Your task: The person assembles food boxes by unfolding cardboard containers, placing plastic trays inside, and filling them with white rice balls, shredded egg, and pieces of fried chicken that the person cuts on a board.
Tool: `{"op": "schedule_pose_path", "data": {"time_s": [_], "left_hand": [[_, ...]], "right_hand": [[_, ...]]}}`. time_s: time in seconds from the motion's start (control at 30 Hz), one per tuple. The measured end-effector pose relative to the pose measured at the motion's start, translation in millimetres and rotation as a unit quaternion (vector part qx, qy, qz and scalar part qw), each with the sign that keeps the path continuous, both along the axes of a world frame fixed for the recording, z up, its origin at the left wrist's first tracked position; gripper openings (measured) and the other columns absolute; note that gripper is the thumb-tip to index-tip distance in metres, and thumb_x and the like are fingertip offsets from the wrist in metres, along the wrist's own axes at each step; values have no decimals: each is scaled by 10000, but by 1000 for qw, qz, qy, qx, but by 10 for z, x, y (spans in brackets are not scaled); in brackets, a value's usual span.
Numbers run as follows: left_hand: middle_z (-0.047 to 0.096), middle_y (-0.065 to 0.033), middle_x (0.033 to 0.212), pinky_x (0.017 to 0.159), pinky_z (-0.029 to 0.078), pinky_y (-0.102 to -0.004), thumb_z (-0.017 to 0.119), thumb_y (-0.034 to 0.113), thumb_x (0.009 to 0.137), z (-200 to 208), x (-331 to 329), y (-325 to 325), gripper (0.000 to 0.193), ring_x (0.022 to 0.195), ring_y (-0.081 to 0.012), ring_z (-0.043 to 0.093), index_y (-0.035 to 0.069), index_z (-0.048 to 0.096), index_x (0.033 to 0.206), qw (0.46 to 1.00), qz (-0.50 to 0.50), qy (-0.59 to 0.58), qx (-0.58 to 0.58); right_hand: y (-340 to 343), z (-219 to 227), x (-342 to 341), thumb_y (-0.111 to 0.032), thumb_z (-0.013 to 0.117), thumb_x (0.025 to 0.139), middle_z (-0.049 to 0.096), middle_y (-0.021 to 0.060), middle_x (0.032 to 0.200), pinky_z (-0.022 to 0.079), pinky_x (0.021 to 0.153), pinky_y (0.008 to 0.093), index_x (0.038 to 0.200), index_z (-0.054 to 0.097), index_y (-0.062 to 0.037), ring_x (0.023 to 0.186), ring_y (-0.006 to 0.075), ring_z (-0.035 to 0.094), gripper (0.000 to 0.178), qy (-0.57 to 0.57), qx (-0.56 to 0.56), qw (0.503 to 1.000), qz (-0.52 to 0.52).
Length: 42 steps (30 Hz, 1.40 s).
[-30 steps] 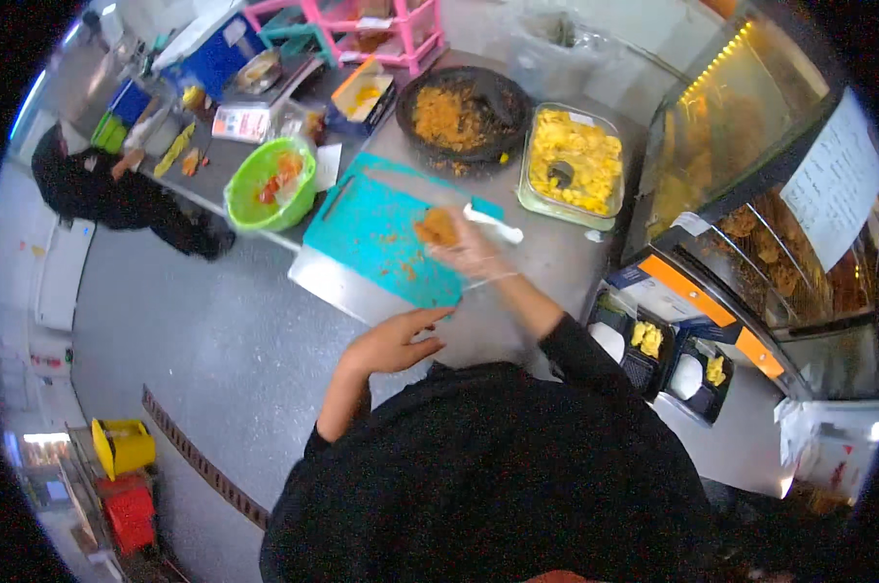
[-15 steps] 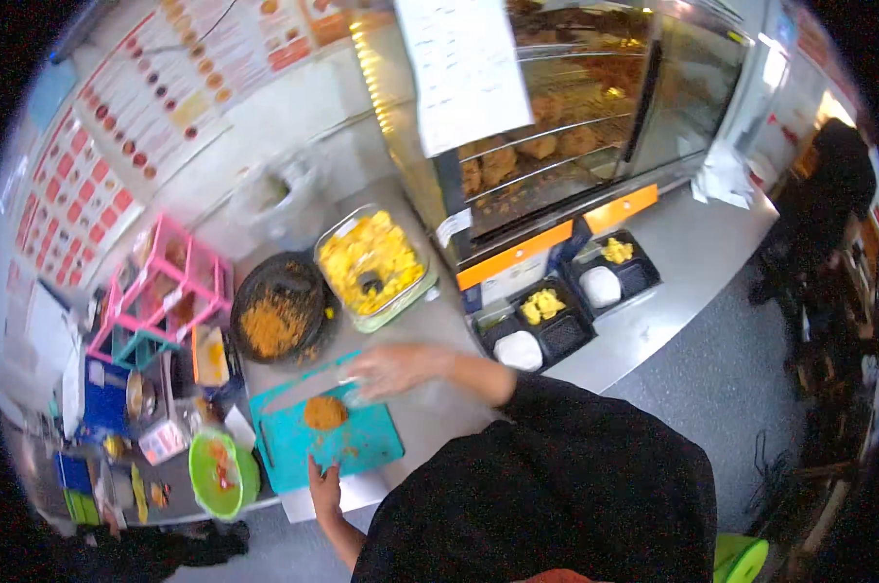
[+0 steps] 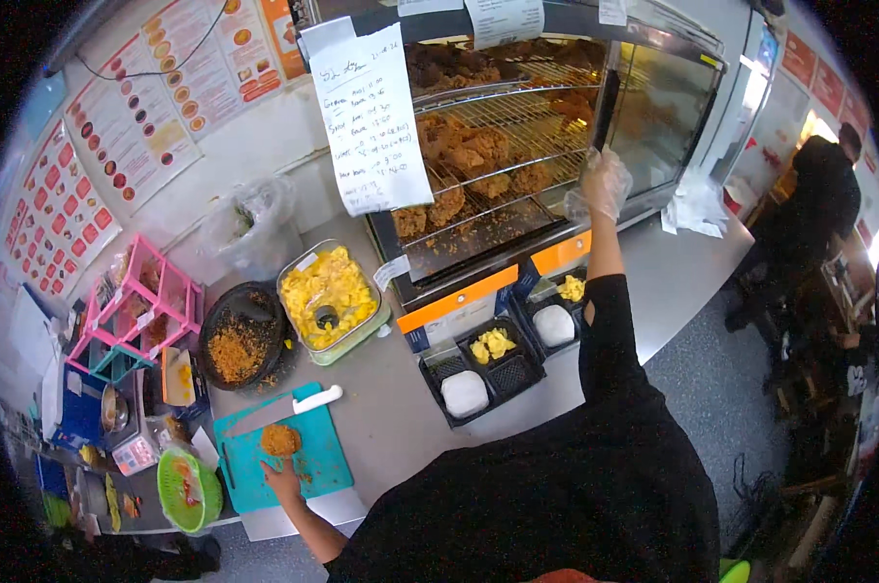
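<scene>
My right hand point(image 3: 599, 187), in a clear plastic glove, is up at the warming cabinet point(image 3: 546, 219), its fingers closed at the dark edge of the sliding glass door point(image 3: 658, 117). Breaded fried chicken point(image 3: 469, 146) sits on wire racks inside. Bare, with thumb and finger apart, my left hand point(image 3: 282, 480) is at the near edge of a round brown crumbed piece point(image 3: 281, 440); whether it touches is hard to tell. That piece lies on a teal cutting board point(image 3: 325, 457). A knife with a white handle point(image 3: 318, 399) rests across the board's far side, out of both hands.
Behind the board stand a black stone mortar point(image 3: 236, 335) with brown crumbs and a glass container of yellow chunks point(image 3: 330, 296). Black trays point(image 3: 506, 374) with white mounds sit before the cabinet. A green basket point(image 3: 189, 491) and pink rack point(image 3: 138, 301) are left; another person point(image 3: 813, 209) stands far right.
My right hand has let go of the knife, now lying on the board, and moved up and right to the cabinet door. My left hand has stayed by the crumbed piece. The view has shifted right.
</scene>
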<state>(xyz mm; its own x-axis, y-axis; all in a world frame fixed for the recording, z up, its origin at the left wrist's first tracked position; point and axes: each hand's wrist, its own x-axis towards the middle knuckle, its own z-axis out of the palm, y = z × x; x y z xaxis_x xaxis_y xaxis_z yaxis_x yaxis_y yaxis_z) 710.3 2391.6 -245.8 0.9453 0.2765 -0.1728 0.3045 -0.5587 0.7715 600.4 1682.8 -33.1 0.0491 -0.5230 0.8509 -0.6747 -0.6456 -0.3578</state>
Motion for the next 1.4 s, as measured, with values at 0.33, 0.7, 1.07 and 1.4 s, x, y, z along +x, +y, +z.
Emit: {"op": "schedule_pose_path", "data": {"time_s": [0.33, 0.7, 1.07, 1.4], "left_hand": [[151, -314, 1330, 1002, 219, -433, 625, 285, 709, 102, -297, -150, 817, 1254, -406, 152, 63, 163, 1345, 997, 59, 12, 55], [123, -302, 1343, 995, 238, -426, 632, 294, 712, 123, -393, -118, 800, 1260, -387, 153, 89, 188, 1345, 996, 77, -20, 37], [202, -346, 1291, 975, 253, -473, 637, 317, 684, 210, -268, 465, 705, 1205, -456, 217, 97, 338, 1283, 994, 42, -34, 97], [251, -282, 1271, 978, 199, -500, 667, 237, 639, 261, 117, 801, 632, 1174, -422, 255, 179, 420, 1218, 951, -170, -83, 242]], "right_hand": [[747, -19, 245, -202, 551, 767, 569, 197, 659, 434, 555, 448, 718, 553, -20, 618, 365, 562, 189, -30, 41, 996, 78], [2163, 137, 634, -161, 568, 761, 550, 180, 658, 415, 560, 405, 737, 545, -31, 630, 356, 543, 134, -17, 68, 924, 375], [2596, -77, 913, -170, 606, 765, 628, 128, 911, 446, 754, 300, 996, 604, -38, 817, 203, 593, 266, 6, 113, 935, 337], [4094, -310, 1037, -263, 605, 766, 555, 185, 1037, 394, 855, 387, 1078, 523, 1, 951, 259, 539, 417, -81, 133, 925, 347]]}}
